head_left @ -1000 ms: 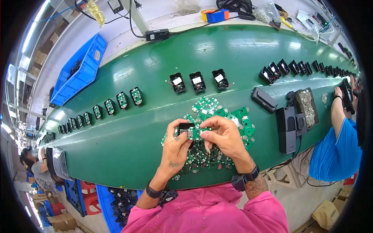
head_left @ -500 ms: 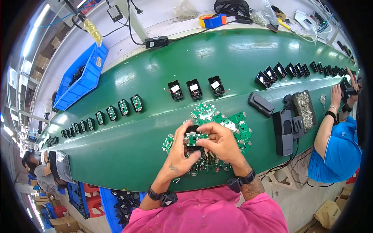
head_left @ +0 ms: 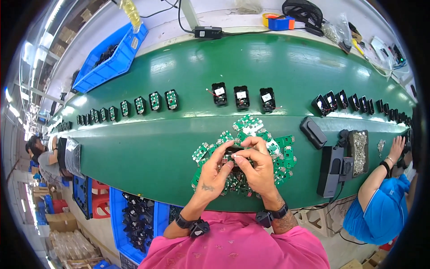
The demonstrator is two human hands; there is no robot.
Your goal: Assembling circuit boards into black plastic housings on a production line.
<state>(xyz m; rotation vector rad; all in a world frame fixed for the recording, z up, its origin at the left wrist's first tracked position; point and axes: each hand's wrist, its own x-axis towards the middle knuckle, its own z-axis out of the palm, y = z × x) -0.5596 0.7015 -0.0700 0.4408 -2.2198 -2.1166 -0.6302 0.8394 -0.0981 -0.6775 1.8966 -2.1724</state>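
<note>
Between my two hands is a small black plastic case [head_left: 234,150], mostly covered by my fingers, above a loose pile of green circuit boards [head_left: 285,158]. My left hand [head_left: 212,177] curls round the case's left side, its thumb bent in at the near end. From the right, my right hand [head_left: 256,169] closes on it, with thumb and fingertips at the top. A circuit board showed at the case a moment ago; fingers now hide most of it. Beyond the pile, three black cases [head_left: 242,99] with white pieces and thin wires inside stand apart.
Board-filled cases [head_left: 155,101] line up at left, open black cases [head_left: 342,99] at right. A blue bin [head_left: 105,76] sits far left. Speaker-like black devices [head_left: 329,170] and a tray of small metal parts [head_left: 368,154] lie right, near a co-worker in blue [head_left: 380,210].
My view has shifted, so the table sits differently in it. My fingers have drawn closer over the case, covering the board that showed between them.
</note>
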